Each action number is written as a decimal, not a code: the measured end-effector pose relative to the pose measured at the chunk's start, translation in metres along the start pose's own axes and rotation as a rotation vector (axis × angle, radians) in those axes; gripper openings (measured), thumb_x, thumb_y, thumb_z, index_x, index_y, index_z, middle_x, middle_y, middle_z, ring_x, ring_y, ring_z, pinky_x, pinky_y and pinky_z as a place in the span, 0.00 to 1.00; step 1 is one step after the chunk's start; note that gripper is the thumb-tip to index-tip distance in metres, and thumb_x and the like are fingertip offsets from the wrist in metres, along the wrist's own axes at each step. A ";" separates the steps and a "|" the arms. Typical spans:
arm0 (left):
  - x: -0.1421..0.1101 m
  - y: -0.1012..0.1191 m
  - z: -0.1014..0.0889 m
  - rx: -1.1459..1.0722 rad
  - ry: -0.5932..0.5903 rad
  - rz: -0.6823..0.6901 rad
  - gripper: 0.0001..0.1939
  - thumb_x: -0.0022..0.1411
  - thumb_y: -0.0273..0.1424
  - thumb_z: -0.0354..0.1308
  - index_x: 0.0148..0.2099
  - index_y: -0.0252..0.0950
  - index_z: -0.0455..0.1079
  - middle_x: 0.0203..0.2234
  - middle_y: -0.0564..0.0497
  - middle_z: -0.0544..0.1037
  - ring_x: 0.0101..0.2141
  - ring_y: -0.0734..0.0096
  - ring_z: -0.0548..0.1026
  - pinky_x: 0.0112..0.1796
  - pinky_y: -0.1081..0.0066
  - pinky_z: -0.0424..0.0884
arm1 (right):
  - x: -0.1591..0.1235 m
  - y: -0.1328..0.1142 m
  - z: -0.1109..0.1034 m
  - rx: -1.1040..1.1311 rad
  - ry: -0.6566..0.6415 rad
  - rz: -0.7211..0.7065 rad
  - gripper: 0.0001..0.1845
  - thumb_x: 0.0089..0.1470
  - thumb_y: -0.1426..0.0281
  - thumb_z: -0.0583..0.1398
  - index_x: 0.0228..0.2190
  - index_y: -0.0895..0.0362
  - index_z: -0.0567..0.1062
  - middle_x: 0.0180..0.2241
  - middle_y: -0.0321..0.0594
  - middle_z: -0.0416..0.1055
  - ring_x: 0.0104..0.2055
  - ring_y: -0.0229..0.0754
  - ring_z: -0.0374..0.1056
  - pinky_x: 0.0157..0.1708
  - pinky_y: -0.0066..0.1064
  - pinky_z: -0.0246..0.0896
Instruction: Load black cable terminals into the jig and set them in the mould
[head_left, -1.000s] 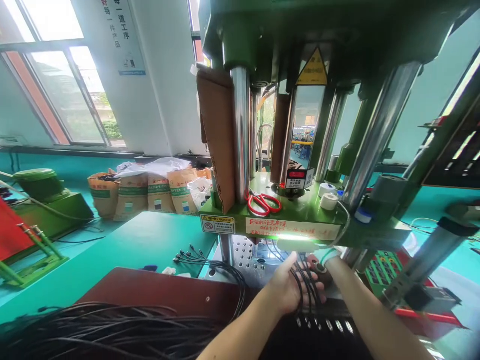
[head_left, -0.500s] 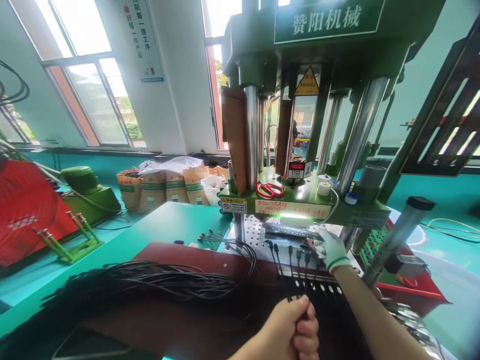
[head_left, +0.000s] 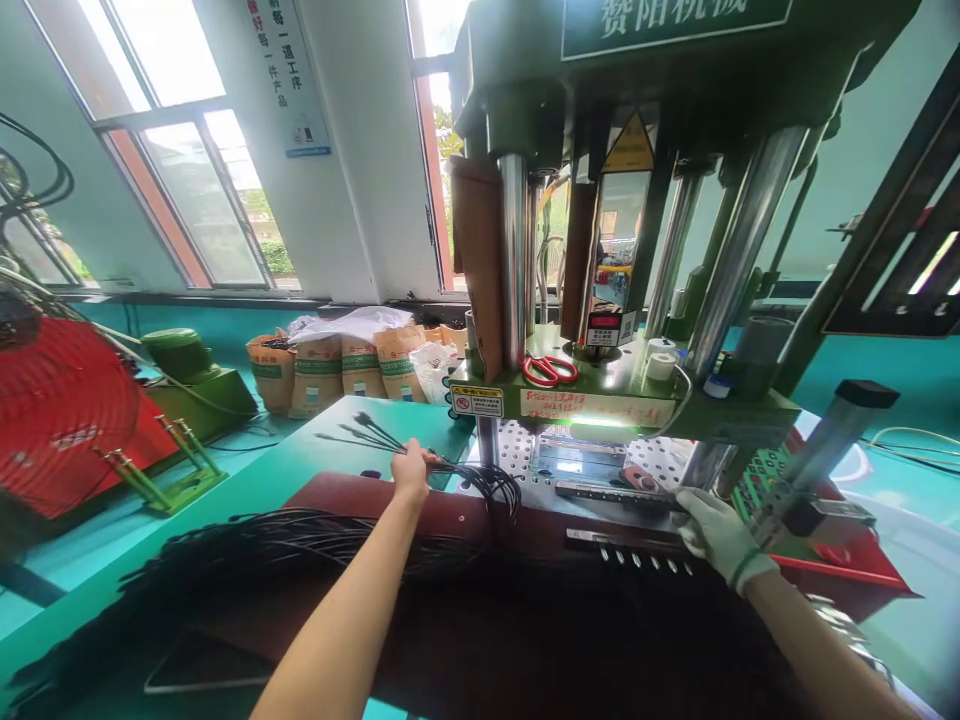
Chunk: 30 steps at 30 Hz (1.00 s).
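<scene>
My bare left hand (head_left: pixel 411 470) is closed around a bundle of thin black cables (head_left: pixel 375 432) over the left side of the bench. Their dark ends fan out beyond my fingers, and the cable lengths loop down to the right. My right hand (head_left: pixel 712 530), in a white glove, grips the right end of a dark metal mold bar (head_left: pixel 615 493) at the front of the press bed. Nearer me lies a second metal strip (head_left: pixel 622 538), with several small shiny connector ends (head_left: pixel 646 563) in a row below it. My right fingertips are partly hidden.
A green press (head_left: pixel 660 110) stands ahead, red-handled scissors (head_left: pixel 550 371) on its ledge. Its perforated bed (head_left: pixel 517 447) holds a clear-topped plate (head_left: pixel 581 460). A heap of black cables (head_left: pixel 247 540) covers the bench's left. A red bin (head_left: pixel 847 580) sits at right.
My left hand has moved from the front middle to the far left with the cables. My right hand has drawn the mold bar toward me and rightward, away from under the press.
</scene>
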<state>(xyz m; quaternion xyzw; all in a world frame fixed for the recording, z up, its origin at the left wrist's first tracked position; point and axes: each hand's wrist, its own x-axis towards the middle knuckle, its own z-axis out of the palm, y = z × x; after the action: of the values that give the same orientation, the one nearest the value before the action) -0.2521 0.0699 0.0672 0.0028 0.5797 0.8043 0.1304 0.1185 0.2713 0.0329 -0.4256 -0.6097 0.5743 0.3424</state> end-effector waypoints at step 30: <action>-0.073 -0.015 0.049 1.570 -1.633 1.297 0.18 0.42 0.23 0.54 0.39 0.36 0.69 0.41 0.46 0.73 0.47 0.59 0.64 0.45 0.62 0.55 | -0.031 -0.004 -0.013 -1.595 -0.386 -0.574 0.31 0.39 0.87 0.47 0.45 0.59 0.70 0.38 0.49 0.71 0.40 0.49 0.66 0.40 0.40 0.59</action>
<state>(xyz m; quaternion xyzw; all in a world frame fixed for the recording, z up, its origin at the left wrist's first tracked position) -0.1705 0.1039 0.0798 0.8399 0.5389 -0.0644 -0.0031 0.1425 0.2481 0.0400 -0.2638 -0.9613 -0.0707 -0.0358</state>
